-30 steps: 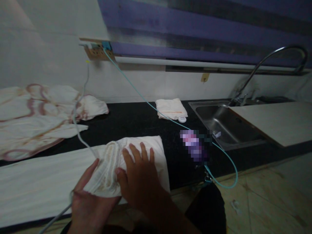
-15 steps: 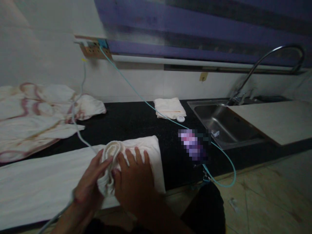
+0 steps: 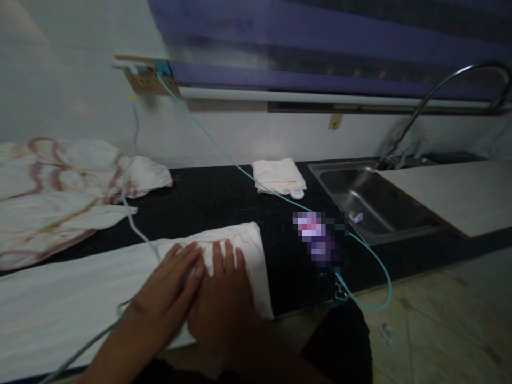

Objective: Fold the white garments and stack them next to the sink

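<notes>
A long white folded cloth (image 3: 68, 298) lies along the front of the dark counter. My left hand (image 3: 170, 280) rests flat on it near its right end, with fingers stretched out and close together. Right beside it, my right hand (image 3: 222, 298) presses on the same cloth, its fingers spread a little. The two hands touch or nearly touch. Both palms and the cloth beneath them are hidden. A grey cable (image 3: 138, 229) runs over the cloth and passes by my left wrist.
Crumpled, pattern-printed white cloth (image 3: 76, 181) covers the back left. A folded white cloth (image 3: 278, 176) lies by a small round white object (image 3: 296, 193). A phone-like blurred object (image 3: 318, 240) sits on a teal cable (image 3: 378, 261). The sink (image 3: 360, 208) and a board (image 3: 444, 192) stand right.
My left hand has let go of the raised fold of cloth, which now lies flat. That hand has turned palm down beside my right hand, which stays about where it was.
</notes>
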`<action>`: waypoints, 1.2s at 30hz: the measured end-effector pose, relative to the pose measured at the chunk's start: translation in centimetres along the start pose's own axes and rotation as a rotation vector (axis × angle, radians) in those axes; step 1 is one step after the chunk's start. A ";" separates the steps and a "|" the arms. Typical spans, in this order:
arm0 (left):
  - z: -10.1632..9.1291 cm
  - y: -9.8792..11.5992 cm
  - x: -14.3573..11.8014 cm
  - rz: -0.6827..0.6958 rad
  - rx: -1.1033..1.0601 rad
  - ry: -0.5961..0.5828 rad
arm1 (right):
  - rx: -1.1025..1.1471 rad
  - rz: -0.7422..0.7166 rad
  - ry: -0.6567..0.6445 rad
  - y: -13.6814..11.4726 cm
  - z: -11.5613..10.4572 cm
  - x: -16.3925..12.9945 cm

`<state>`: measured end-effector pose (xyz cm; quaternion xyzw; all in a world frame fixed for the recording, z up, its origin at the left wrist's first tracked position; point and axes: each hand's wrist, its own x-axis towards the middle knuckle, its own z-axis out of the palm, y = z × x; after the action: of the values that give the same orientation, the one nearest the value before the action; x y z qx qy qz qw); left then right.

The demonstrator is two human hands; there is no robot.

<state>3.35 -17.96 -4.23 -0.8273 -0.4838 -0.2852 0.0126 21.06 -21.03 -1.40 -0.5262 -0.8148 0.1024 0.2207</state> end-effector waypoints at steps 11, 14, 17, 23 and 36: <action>2.4 1.4 0.4 0.224 0.085 0.043 | 0.011 0.003 0.054 3.8 -1.4 -2.0; 2.5 2.9 1.4 0.132 0.056 -0.021 | -0.017 0.026 0.085 5.6 -2.0 -3.0; 2.7 4.0 1.7 0.100 0.071 -0.094 | -0.039 0.039 0.106 7.0 -2.4 -3.8; 3.6 5.1 1.0 0.106 0.151 -0.065 | -0.070 0.044 0.127 7.6 -2.3 -4.1; 3.3 4.3 1.1 0.144 0.188 -0.123 | -0.079 0.034 0.126 7.7 -1.9 -4.2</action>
<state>8.77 -18.40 -5.38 -0.8710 -0.4477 -0.1854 0.0809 29.65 -21.65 -3.85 -0.5536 -0.7936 0.0406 0.2491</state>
